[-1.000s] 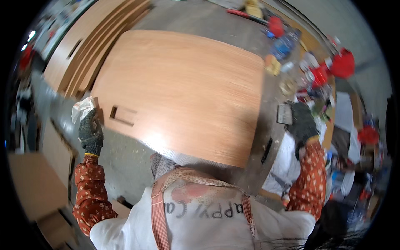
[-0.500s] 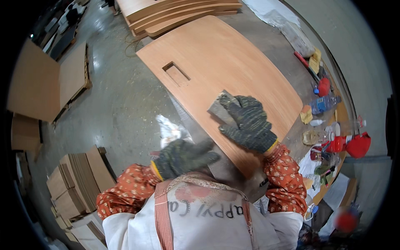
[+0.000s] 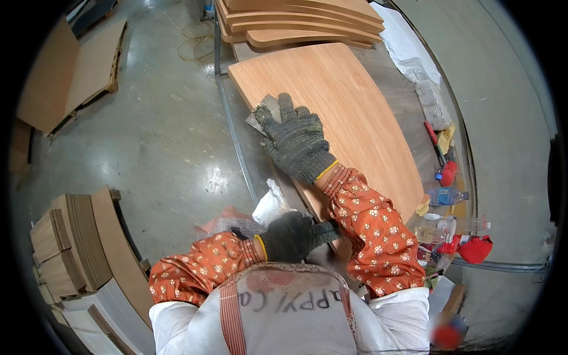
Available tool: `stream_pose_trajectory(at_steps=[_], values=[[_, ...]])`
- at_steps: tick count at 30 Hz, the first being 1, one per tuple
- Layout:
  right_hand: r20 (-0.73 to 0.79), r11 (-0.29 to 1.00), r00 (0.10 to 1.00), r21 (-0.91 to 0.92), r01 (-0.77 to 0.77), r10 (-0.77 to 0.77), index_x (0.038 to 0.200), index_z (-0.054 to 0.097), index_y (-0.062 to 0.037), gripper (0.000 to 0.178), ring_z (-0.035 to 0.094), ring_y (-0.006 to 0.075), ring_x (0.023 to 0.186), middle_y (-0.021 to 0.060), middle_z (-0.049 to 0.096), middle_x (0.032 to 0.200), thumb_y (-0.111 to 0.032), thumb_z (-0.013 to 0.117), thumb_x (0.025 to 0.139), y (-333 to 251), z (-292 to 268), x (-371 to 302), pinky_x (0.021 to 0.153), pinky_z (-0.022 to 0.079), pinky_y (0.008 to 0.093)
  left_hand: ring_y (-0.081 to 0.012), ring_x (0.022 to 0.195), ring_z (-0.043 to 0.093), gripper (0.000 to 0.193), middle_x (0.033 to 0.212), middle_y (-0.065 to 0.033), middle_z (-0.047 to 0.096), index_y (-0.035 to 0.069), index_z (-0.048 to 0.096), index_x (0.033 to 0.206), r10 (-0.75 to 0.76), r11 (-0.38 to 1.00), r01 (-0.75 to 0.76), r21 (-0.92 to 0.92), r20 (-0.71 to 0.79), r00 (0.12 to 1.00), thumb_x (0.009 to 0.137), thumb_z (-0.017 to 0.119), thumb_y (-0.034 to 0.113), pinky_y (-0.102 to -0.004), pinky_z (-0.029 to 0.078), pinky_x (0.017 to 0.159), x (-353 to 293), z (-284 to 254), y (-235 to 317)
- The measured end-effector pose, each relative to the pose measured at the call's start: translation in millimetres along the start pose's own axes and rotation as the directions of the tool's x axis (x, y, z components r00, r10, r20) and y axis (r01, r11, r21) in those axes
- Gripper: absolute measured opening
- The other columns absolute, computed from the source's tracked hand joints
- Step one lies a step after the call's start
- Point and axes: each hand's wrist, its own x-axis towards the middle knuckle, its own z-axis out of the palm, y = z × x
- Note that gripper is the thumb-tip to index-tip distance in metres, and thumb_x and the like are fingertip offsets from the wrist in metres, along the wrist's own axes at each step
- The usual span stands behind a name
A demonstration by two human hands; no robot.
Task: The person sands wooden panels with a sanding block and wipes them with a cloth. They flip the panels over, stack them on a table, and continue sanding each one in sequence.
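Gray floor (image 3: 168, 171) spreads left of a desk (image 3: 396, 89), where a pale wood panel (image 3: 361, 127) lies just before stacked panels (image 3: 307, 23). From here, the person's gloved right hand (image 3: 296, 139) grasps a flat gray block (image 3: 256, 123) at the panel's left edge; the gloved left hand (image 3: 296, 236), nearer the body, sits beside crumpled white material (image 3: 272, 204), its grip unclear to me.

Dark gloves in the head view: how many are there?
2: one on the right hand, which holds a gray block at the wooden board; one on the left hand, by the board's near end. Neither is hidden.
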Motion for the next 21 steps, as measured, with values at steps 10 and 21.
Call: stream_pose_trajectory(at_steps=[10, 21], values=[[0.114, 0.999, 0.993, 0.023, 0.035, -0.037, 0.129, 0.049, -0.0131, 0.048, 0.051, 0.0436, 0.099, 0.0306, 0.038, 0.134, -0.031, 0.057, 0.086, -4.3, -30.4, -75.2, 0.086, 0.042, 0.0492, -0.0278, 0.077, 0.064, 0.038, 0.098, -0.0126, 0.064, 0.010, 0.057, 0.118, 0.213, 0.965, -0.228, -0.129, -0.118, 0.970, 0.082, 0.055, 0.020, -0.0380, 0.051, 0.062, 8.4, 25.5, -33.9], [0.086, 1.000, 0.996, 0.016, 0.003, -0.005, 0.132, 0.049, -0.0156, 0.057, 0.052, 0.0422, 0.103, 0.0308, 0.035, 0.137, -0.034, 0.063, 0.080, -5.9, -24.1, -103.7, 0.087, 0.041, 0.0477, -0.0294, 0.072, 0.064, 0.041, 0.085, -0.0127, 0.062, 0.021, 0.053, 0.125, 0.093, 0.958, -0.133, -0.254, -0.163, 0.982, 0.085, 0.053, 0.023, -0.0392, 0.050, 0.062, 6.4, 21.8, -31.7]])
